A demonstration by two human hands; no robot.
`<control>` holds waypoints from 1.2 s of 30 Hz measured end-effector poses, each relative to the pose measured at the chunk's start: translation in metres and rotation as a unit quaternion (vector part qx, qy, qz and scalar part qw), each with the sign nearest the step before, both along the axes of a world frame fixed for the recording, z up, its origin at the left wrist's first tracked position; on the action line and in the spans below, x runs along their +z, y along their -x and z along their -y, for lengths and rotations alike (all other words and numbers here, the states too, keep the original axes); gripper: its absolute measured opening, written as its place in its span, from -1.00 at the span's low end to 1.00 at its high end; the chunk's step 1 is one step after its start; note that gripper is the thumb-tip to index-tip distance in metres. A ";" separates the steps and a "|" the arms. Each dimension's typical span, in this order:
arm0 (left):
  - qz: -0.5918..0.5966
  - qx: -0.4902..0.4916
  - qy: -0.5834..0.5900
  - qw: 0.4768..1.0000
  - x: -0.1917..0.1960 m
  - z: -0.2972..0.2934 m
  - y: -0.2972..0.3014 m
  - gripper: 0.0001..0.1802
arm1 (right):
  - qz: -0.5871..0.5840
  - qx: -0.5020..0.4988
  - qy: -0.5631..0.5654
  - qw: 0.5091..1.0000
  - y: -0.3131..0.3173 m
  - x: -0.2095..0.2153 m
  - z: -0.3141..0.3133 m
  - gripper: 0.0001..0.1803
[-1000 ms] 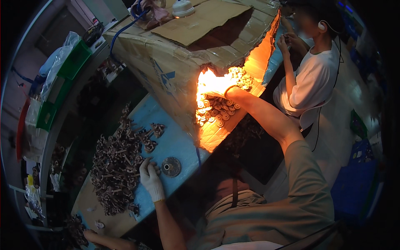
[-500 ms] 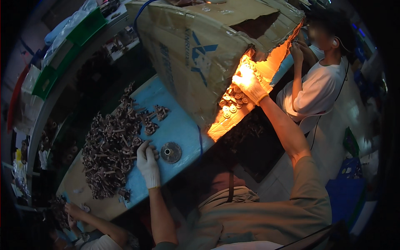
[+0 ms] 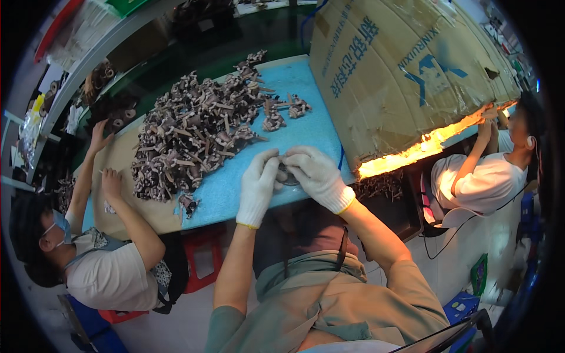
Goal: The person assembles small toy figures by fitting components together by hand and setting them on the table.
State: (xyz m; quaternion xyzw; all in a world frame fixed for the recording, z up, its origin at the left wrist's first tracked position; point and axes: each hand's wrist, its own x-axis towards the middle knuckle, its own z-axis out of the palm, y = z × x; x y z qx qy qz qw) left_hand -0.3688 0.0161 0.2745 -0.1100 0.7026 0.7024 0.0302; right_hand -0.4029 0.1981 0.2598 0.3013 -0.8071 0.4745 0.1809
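In white knitted gloves, my left hand [image 3: 258, 187] and my right hand [image 3: 319, 177] meet over the near edge of the blue work surface [image 3: 329, 132]. Their fingertips are pinched together above a round grey metal disc [image 3: 288, 180], which shows only partly between them. What the fingers hold is hidden behind the gloves. Just left of my hands lies a large heap of small brown and pinkish figure-like pieces [image 3: 194, 129], with thin flat tan strips among them. A few similar loose pieces [image 3: 274, 117] lie apart on the blue surface beyond my hands.
A big taped cardboard box [image 3: 376, 76] stands at right, glowing orange along its lower edge. One co-worker [image 3: 112, 265] sits at left, hands by the heap; another [image 3: 482, 182] sits at right beside the box. A dark tray [image 3: 382, 200] with pieces is under the box's edge.
My right hand has left the glowing opening of the box and joined my left over the disc. My left hand has moved in to the disc. The view has swung to the left.
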 end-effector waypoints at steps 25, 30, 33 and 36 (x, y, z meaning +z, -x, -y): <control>0.037 -0.038 0.071 0.996 0.007 -0.029 0.010 -0.68 | 0.368 -0.330 -0.267 0.827 -0.123 -0.193 -0.262 -0.68; 0.038 -0.028 0.079 0.996 0.007 -0.034 0.004 -0.65 | 0.397 -0.415 -0.394 0.718 -0.089 -0.220 -0.340 -0.27; 0.032 -0.022 0.094 0.995 0.004 -0.031 0.002 -0.61 | 0.439 -0.413 -0.372 0.706 -0.092 -0.232 -0.334 -0.27; 0.020 -0.015 0.099 0.995 0.005 -0.031 -0.001 -0.56 | 0.463 -0.428 -0.337 0.699 -0.112 -0.224 -0.310 -0.27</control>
